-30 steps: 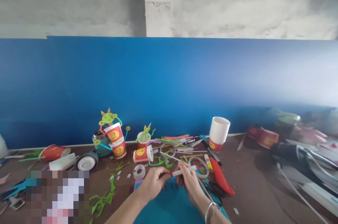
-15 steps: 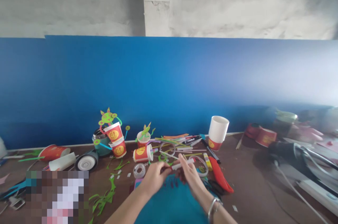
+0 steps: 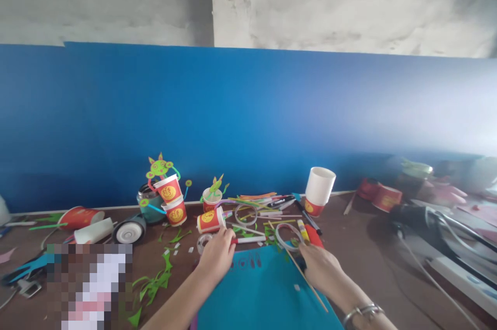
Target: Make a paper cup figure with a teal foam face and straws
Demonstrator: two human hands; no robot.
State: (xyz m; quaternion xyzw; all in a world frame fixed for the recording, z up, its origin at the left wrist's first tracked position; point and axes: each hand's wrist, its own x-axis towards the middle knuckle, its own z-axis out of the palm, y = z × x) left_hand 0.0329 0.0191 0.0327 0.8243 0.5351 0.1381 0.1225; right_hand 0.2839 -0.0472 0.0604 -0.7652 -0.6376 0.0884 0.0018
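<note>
My left hand (image 3: 218, 251) is closed at the red end of a white marker (image 3: 251, 240), just above the top edge of a blue sheet (image 3: 256, 293). Dark drawn marks (image 3: 246, 261) show along the top of that sheet. My right hand (image 3: 321, 269), fingers curled down, is at the sheet's right edge. A dark thing (image 3: 302, 262) shows beside its fingertips, mostly hidden, and I cannot make out what it is. A thin wooden stick (image 3: 306, 283) lies slanting across the sheet. Close to the right fingers are a roll of clear tape (image 3: 289, 237) and a yellow glue stick (image 3: 303, 231).
Stacked red-and-white paper cups with a green paper figure (image 3: 171, 192) stand at the back left. Tall white cups (image 3: 320, 185) stand at the back right. Pens and straws (image 3: 267, 205) lie between them. Green scraps (image 3: 155, 281) are scattered left. A power strip (image 3: 462, 273) sits right.
My hands have moved apart. The left has gone left with the marker, and the right has moved right and down to the sheet's edge. More of the blue sheet and the wooden stick now show.
</note>
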